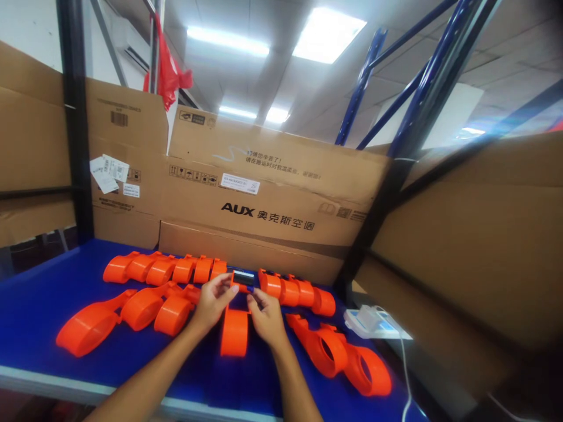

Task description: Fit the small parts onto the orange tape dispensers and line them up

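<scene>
Both hands meet on one orange tape dispenser [235, 319] lying on the blue table [35, 305]. The left hand [212, 302] pinches its top end, fingers curled; the right hand [265, 316] grips the same end from the other side. More orange dispensers [162, 268] lie around the grip.

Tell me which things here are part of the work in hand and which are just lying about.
In hand: left hand, right hand, the orange tape dispenser both hold, spare orange dispensers around it.
Lying about: white device with cable, AUX cardboard box, red bag.
</scene>
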A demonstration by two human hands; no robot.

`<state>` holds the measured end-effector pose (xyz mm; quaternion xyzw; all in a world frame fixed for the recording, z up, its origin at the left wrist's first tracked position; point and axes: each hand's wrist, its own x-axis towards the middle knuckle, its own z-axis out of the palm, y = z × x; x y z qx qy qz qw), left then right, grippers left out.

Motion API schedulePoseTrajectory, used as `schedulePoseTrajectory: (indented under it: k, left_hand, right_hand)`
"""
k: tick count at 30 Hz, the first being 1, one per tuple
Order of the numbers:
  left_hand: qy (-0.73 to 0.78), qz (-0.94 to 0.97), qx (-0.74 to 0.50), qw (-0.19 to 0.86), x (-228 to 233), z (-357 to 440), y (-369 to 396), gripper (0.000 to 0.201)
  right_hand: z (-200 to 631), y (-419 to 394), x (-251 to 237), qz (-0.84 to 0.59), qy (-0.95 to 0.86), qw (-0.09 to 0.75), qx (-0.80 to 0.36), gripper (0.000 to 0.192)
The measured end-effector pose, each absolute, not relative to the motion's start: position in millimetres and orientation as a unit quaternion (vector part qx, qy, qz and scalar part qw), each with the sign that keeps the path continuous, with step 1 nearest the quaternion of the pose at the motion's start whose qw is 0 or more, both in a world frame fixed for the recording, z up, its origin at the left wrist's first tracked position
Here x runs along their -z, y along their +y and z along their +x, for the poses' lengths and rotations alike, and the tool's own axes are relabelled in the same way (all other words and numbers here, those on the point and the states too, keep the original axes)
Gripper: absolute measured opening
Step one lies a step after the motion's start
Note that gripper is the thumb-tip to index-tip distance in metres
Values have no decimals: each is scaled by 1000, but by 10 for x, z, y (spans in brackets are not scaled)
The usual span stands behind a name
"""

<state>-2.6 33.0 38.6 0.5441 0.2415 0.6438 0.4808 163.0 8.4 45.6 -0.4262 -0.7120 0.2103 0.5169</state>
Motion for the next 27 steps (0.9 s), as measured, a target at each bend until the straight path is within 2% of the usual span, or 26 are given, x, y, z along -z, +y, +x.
schedulePoseTrajectory:
  k: [10, 23, 27]
  left_hand:
    - [246, 473, -656, 535, -454, -21, 301, 36]
    - [246, 475, -659, 529, -434, -7, 312, 37]
    - [247, 413, -663, 573, -414, -6, 272, 35]
  right_hand:
    - [1596, 43, -493, -440, -692, 524, -232, 29]
    - [1583, 91, -461, -437, -669, 546, -251, 30]
    - [1557, 135, -416, -433, -642, 573, -267, 26]
